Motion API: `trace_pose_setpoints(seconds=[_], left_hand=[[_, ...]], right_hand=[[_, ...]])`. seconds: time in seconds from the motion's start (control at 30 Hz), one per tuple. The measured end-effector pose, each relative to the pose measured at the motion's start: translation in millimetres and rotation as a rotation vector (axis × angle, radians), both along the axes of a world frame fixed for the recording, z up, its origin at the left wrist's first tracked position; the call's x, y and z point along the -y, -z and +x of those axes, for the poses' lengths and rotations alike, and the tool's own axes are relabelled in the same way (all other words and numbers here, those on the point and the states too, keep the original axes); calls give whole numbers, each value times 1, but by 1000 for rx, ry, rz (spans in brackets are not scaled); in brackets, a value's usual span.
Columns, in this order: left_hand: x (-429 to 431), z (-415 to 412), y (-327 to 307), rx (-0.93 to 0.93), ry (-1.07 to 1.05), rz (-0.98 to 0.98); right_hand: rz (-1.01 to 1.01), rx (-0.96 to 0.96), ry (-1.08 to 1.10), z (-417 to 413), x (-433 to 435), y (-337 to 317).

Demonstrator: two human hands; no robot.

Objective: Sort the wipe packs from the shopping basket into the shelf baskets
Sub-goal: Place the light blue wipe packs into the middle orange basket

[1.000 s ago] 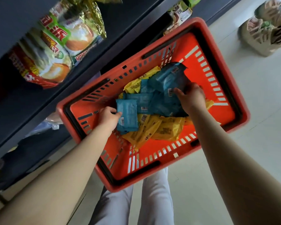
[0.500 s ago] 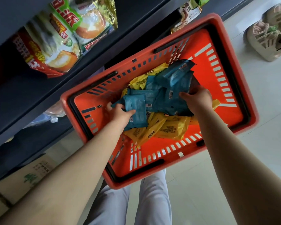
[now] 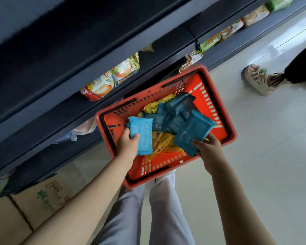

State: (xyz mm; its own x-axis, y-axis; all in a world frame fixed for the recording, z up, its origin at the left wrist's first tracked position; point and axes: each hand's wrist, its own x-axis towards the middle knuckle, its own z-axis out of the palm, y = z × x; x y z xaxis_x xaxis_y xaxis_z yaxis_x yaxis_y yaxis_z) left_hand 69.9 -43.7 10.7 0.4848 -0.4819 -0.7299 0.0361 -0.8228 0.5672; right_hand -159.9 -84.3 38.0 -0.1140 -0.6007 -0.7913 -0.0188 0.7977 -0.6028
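While both hands are working at middle frame, I am watching the left hand (image 3: 129, 145) curling thumb and fingers round the lower left edge of a light blue wipe pack (image 3: 142, 137). The right hand (image 3: 208, 149) is pinching only the low corner of a teal wipe pack (image 3: 193, 131). Both packs are hanging above the orange shopping basket (image 3: 195, 85), over the yellow packs (image 3: 163, 144).

I am worrying about the teal one: a corner pinch may be letting it swing and slip out, perhaps onto the floor.

The light blue pack is lying nearly up-down in the frame. The teal pack is pointing from lower left to upper right.
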Motion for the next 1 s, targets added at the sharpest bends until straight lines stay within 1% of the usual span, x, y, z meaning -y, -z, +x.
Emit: trace_pose_setpoints(seconds=[0.1,0.23,0.33,0.43,0.57,0.67,0.73,0.8,0.9,0.97,1.0], left_hand=[[-22,1,-75,-75,-79,-19],[-49,2,-170,-216,-270,-54],[-67,7,-212,-327,-373,-107],[-81,16,-249,-429,-447,-247],[-97,30,-321,-478,-438,-504],[-113,50,-360,-483,-421,-622],[-125,70,-378,-518,-421,-646],[-141,96,-387,-599,-487,-656],[-167,138,-398,-788,-613,-674],[-188,166,-407,-923,-635,-716],[-198,179,-412,-956,-633,-739]], right_hand=[[-64,44,-14,4,-17,-62],[-146,176,-108,23,-23,-145],[-239,281,-211,46,-17,-197],[-316,348,-338,73,-14,-253],[-413,286,-459,114,-22,-315],[-447,296,-548,144,-37,-342],[-413,392,-574,163,-49,-353],[-349,567,-508,183,-64,-361],[-224,828,-336,215,-86,-370],[-192,941,-307,238,-104,-378],[-187,970,-313,250,-112,-382]])
